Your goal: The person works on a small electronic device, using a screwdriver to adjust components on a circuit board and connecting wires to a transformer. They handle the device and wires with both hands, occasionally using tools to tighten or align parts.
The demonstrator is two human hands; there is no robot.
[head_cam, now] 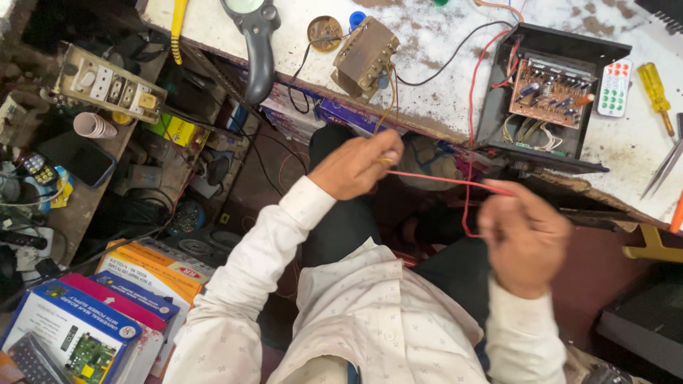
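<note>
Workbench (pixel 441 92), white top, stained and worn, runs across the upper part of the head view. On it, at right, an open black amplifier chassis (pixel 498 107) with a brown circuit board (pixel 549 94) inside, wires trailing out. Left of that, a transformer (pixel 366 57) with tan winding wrap, tilted near the bench edge. Grey magnifier handle (pixel 260 50) further left. Small white remote (pixel 614 88) and yellow screwdriver (pixel 656 89) lie beside the chassis at right; scissors tips just visible at the right edge.

Lower left: stacked product boxes (pixel 107 313); a switch and socket panel (pixel 110 85) above them.

Person seated, white patterned shirt, dark trousers. A red wire (pixel 445 180) is stretched between both hands over the lap, below the bench edge, with a loop of it running up to the chassis.

Left hand (pixel 356 167): fingers closed, pinching one end of the red wire, possibly a yellowish wire too, hard to tell.
Right hand (pixel 525 235): motion-blurred, fingers curled, pinching the wire at the other end.

Handling judgement: wire is light, thin, limp, insulation a bit slippery; bare strands at the ends would fray. Best gripped on the insulation near the end, fingertip pinch, without tugging on the board joint.
</note>
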